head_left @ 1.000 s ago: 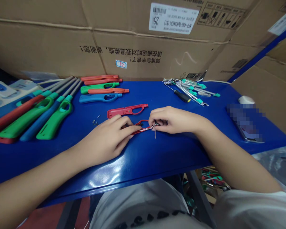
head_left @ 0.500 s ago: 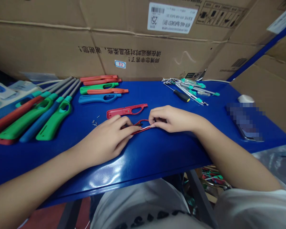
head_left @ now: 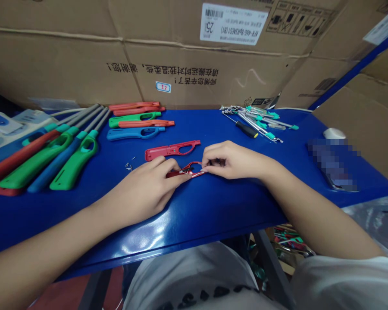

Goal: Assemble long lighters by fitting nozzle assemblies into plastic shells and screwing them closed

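A red lighter housing half [head_left: 190, 165], with a trigger loop, lies on the table between my two hands. My left hand [head_left: 148, 185] is closed on its left part, thumb and index finger gripping the housing. At the right end, my right hand [head_left: 228, 160] pinches the housing near the loop; its curled fingers hide that end. A thin white wire [head_left: 198, 173] runs along the housing's near edge, and small dark parts sit inside. Just beyond lies a matching red housing half [head_left: 158, 152], inner side up. Several small screws [head_left: 128, 165] are scattered left of it.
Assembled lighters [head_left: 74, 165] lie at left beside a power strip [head_left: 3, 129]. Coloured housings [head_left: 136, 134] are stacked farther back. At back right are metal lighter tubes [head_left: 261, 122] and a screwdriver [head_left: 245, 129]. A phone [head_left: 334, 165] rests at right. Cardboard [head_left: 84, 73] walls the back.
My left thumb and index finger have spread a little, showing more of the red housing and the dark parts inside. My right hand stays almost where it was.
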`<state>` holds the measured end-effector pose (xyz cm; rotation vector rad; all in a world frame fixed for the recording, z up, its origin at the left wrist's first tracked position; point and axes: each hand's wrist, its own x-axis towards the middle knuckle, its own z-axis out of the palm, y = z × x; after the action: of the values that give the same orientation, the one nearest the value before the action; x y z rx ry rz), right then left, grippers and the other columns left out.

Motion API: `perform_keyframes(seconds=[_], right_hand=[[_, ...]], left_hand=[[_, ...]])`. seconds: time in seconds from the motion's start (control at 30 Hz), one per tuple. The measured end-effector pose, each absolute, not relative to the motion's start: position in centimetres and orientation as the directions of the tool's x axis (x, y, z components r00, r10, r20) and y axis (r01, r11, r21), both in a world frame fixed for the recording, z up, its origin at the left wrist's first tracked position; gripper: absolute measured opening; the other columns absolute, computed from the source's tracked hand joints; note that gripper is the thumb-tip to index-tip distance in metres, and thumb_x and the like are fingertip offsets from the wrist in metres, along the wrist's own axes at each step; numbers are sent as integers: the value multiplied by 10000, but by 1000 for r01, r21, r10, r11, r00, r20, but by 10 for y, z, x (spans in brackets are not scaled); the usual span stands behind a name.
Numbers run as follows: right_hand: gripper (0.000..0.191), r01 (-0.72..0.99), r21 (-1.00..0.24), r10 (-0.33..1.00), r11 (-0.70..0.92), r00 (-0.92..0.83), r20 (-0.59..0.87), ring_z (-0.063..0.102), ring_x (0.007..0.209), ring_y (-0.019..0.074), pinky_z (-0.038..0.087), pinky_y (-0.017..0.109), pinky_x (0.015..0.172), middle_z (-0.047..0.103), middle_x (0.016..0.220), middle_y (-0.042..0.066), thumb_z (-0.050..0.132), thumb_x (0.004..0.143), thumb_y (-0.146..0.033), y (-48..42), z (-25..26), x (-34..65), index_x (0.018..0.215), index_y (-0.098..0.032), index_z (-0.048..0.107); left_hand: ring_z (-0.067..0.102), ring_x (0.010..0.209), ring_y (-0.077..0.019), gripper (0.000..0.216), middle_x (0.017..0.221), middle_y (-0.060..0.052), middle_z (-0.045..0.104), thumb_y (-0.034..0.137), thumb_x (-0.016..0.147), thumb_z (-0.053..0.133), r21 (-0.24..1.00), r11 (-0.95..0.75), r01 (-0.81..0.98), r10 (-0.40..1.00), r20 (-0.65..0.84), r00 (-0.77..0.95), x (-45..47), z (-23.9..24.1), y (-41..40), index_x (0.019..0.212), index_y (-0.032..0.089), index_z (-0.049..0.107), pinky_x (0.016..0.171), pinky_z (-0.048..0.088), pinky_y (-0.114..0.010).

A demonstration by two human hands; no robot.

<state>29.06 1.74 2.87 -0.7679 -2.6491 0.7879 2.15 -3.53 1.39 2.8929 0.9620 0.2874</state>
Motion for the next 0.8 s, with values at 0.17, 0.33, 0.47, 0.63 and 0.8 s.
perform_keyframes(seconds=[0.17,0.33,0.47,0.63,0.8], right_hand=[[89,437,-558,581,706,-807,103,520,670,101,390,231,654,647,830,19,611,885,-107,17,27,289,865,-154,684],[78,404,-584,549,704,-832,86,523,683,102,396,231,660,639,846,24,626,920,-177,18,29,290,877,-149,685],[98,430,-587,564,686,-824,56,521,701,113,385,238,658,634,852,29,626,927,-199,19,29,290,847,-155,663],[77,494,-627,643,602,-765,15,516,682,116,370,240,637,654,827,26,644,888,-186,19,27,287,818,-156,659],[48,521,-694,704,497,-709,-29,501,633,106,368,230,604,605,722,-13,654,851,-152,17,28,284,893,-153,674]], left_hand=[[589,1011,-267,404,1113,-116,624,211,1038,433,126,-804,582,595,165,787,22,14,-36,1385,266,631,826,540,-408],[587,1009,-269,402,1111,-118,624,204,1038,427,117,-806,580,591,165,789,22,13,-36,1377,258,637,820,543,-410],[590,1010,-264,395,1104,-116,629,213,1039,434,120,-807,578,590,174,788,22,14,-36,1371,262,642,817,541,-400],[594,1010,-255,400,1113,-103,628,209,1034,443,149,-800,581,600,177,780,21,13,-36,1378,287,632,824,537,-390],[597,996,-265,402,1096,-113,633,211,1039,428,104,-806,583,592,177,786,22,14,-37,1376,270,639,801,542,-397]])
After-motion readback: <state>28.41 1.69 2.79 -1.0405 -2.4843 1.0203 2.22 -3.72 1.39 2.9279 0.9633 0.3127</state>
